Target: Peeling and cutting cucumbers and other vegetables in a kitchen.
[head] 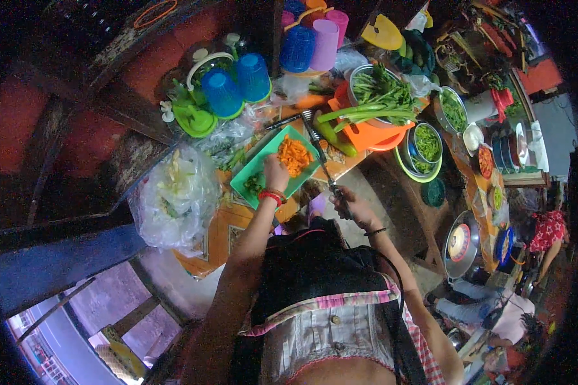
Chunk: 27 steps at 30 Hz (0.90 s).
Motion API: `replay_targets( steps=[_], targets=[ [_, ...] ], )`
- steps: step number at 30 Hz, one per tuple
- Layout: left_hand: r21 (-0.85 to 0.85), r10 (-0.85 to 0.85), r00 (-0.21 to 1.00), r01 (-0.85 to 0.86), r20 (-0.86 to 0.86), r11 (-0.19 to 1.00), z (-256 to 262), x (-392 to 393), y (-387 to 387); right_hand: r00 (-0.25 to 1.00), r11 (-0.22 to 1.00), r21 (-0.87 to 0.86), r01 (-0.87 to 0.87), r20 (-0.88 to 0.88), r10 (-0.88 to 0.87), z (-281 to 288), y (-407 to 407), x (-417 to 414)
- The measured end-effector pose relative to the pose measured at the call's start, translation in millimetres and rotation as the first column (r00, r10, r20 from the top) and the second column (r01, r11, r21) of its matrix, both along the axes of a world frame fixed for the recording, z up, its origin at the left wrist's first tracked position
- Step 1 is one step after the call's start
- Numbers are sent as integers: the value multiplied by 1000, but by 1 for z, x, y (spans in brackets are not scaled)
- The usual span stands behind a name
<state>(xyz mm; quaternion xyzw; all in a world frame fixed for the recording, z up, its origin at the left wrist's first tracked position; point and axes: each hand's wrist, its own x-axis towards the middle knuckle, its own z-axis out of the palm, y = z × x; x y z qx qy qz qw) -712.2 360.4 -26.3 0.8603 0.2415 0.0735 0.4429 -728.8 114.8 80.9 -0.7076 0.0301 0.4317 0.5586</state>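
Note:
My left hand (275, 174), with red bands at the wrist, is over a green plastic tray (264, 153). Its fingers are beside a heap of chopped orange carrot (295, 157); whether they pinch any is hidden from me. Chopped green leaves (254, 185) lie at the tray's near left end. Right of the tray, my right hand (356, 208) grips the dark handle of a long knife (321, 153), its blade pointing away from me. Just beyond the tray's far edge lies another dark-handled utensil (284, 121), and a green elongated vegetable (334, 137) rests right of the blade.
An orange basin (383, 134) carries a metal colander (355, 91) of leafy green stalks (387, 98). A clear plastic bag (173, 202) bulges at left. Blue plastic containers (224, 91) stand behind. Bowls of cut greens (427, 142) sit at right. People (546, 231) are at far right.

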Motion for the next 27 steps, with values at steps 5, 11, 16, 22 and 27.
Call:
replay_targets(
  steps=[5, 11, 16, 22, 27],
  targets=[
    [465, -179, 975, 220, -131, 857, 21, -47, 17, 998, 998, 54, 23, 52, -26, -12, -6, 1],
    [602, -270, 902, 426, -336, 676, 23, -75, 39, 996, 996, 11, -93, -4, 93, -9, -2, 20],
    [585, -187, 942, 321, -280, 745, 28, -73, 27, 980, 981, 24, -191, -53, 192, -4, -3, 37],
    [528, -277, 867, 477, -414, 703, 35, -70, 7, 958, 959, 9, -282, -46, 282, -5, -10, 58],
    [601, -112, 982, 182, -152, 778, 64, -44, -13, 909, 899, -141, -415, -25, 416, 7, -11, 75]
  ],
)
